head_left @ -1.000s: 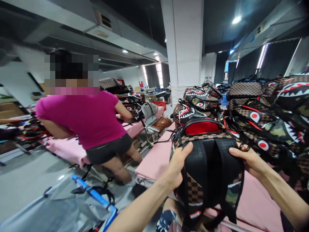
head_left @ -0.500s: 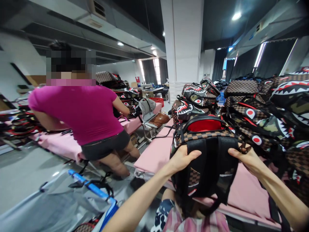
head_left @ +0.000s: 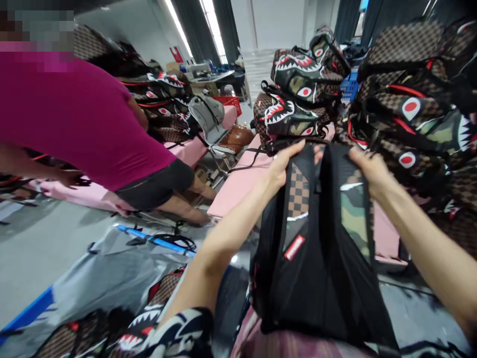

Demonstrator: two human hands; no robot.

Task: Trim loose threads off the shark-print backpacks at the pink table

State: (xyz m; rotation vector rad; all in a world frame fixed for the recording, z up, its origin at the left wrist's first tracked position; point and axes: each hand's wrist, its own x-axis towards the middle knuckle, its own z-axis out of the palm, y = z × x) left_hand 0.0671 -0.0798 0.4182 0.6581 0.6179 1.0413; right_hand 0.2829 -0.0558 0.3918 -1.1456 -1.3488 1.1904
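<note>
A black backpack [head_left: 316, 298] with checkered and camouflage patches on its shoulder straps hangs upright in front of my body, straps side facing me. My left hand [head_left: 283, 166] grips its upper left edge near the top of a strap. On the upper right edge, my right hand [head_left: 368, 169] is closed round the other side, thumb toward me. A red label sits on the left strap. The far side of the backpack is hidden from me.
A pink-covered table [head_left: 238, 181] stands ahead, with stacked shark-face backpacks [head_left: 294, 99] on it and more piled at right. At left a person [head_left: 85, 124] in a magenta shirt stands at another table. A large grey bag [head_left: 122, 258] holding backpacks lies lower left.
Both hands have drawn the backpack off the table toward my lap and tipped it, so its red-lined opening is out of sight. My view has turned downward.
</note>
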